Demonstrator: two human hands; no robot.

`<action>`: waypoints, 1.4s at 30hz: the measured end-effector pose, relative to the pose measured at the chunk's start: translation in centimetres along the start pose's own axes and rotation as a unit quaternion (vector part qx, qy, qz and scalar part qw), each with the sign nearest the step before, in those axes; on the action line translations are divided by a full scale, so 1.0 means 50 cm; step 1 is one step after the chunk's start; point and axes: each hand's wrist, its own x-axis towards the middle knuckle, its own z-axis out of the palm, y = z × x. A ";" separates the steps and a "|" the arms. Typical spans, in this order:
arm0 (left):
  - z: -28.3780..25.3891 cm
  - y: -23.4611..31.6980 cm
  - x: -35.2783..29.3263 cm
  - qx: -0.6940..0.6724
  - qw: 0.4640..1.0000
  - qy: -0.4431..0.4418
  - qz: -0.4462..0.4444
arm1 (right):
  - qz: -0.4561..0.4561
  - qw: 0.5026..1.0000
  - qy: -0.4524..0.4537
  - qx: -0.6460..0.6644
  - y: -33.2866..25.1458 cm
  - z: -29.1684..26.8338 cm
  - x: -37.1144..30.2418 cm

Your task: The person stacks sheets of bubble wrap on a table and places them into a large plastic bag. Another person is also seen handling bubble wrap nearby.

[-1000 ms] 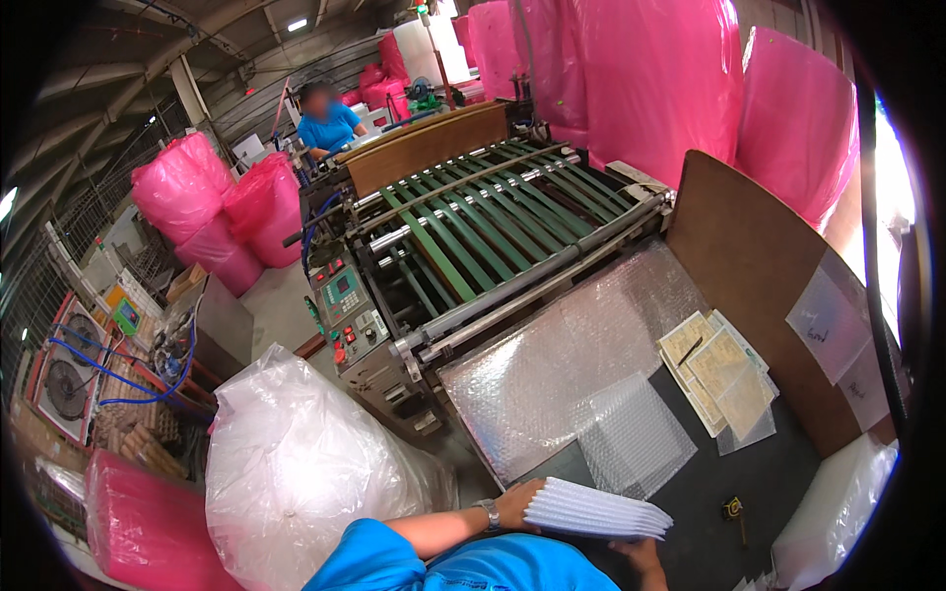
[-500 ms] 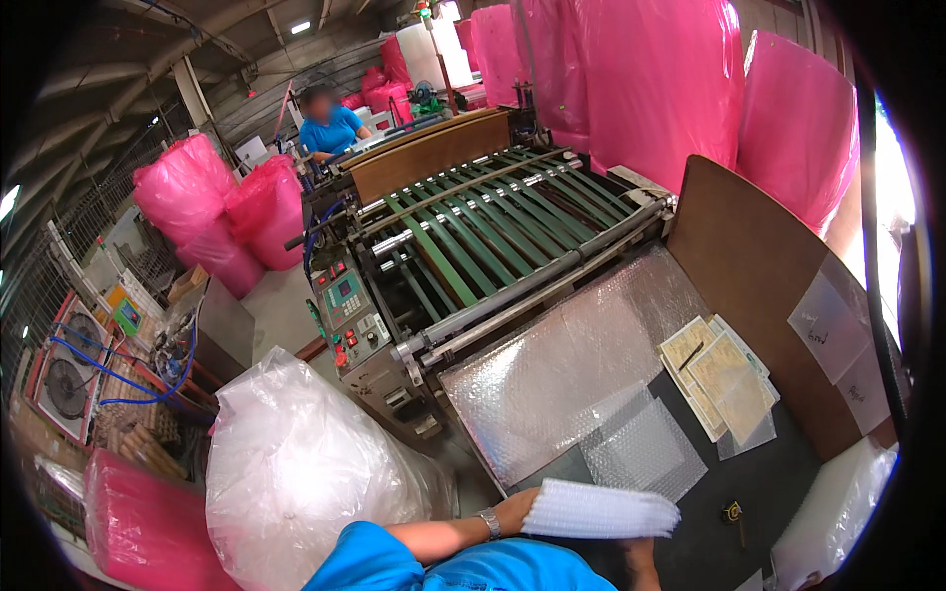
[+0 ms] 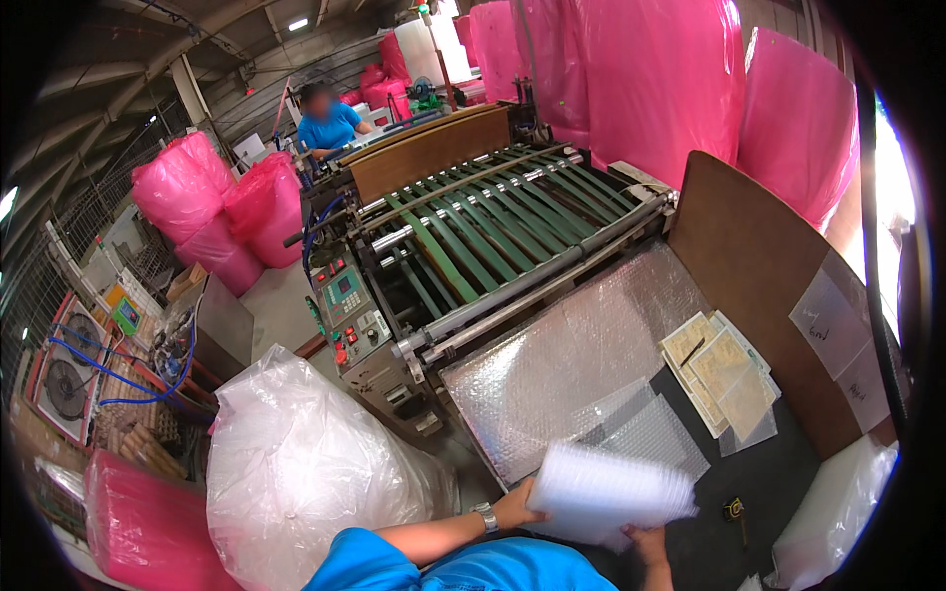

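A thick stack of clear bubble wrap sheets (image 3: pixel 613 495) is held between my hands above the dark tabletop, its far face tilted up into view. My left hand (image 3: pixel 516 504), with a metal watch at the wrist, is closed on the stack's left edge. At the lower right corner, my right hand (image 3: pixel 646 542) grips the stack's near edge; some of its fingers are hidden. Just beyond the stack lie a few loose bubble wrap sheets (image 3: pixel 658 445), partly over a large bubble wrap sheet (image 3: pixel 552 389) that covers the table's far part.
Papers with a pen (image 3: pixel 717 369) lie to the right, near a brown board (image 3: pixel 754 286). A tape measure (image 3: pixel 732 509) and a plastic-wrapped bundle (image 3: pixel 833 517) are at lower right. A belt machine (image 3: pixel 493 227) stands ahead; a big clear-wrapped roll (image 3: pixel 305 463) is at left. A co-worker (image 3: pixel 330 123) is behind.
The stack has tipped from nearly edge-on to showing its broad face, its far edge rising. My right hand has come up into fuller view at its near right corner.
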 end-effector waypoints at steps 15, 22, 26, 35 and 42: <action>-0.024 0.183 0.041 -0.220 0.964 0.083 -0.122 | 0.056 0.995 0.018 0.075 -0.109 0.060 0.039; -0.028 0.197 0.036 -0.210 0.960 0.091 -0.159 | 0.133 0.987 0.086 0.011 -0.149 0.077 0.025; -0.039 0.179 0.038 -0.195 0.963 0.085 -0.164 | 0.083 0.994 0.067 -0.037 -0.146 0.071 0.030; -0.102 0.248 0.042 -0.287 0.950 0.062 -0.101 | 0.003 0.999 0.034 -0.001 -0.152 0.084 0.090; -0.136 0.245 0.008 0.070 0.946 0.302 0.095 | -0.016 0.998 0.023 -0.058 -0.103 0.105 0.142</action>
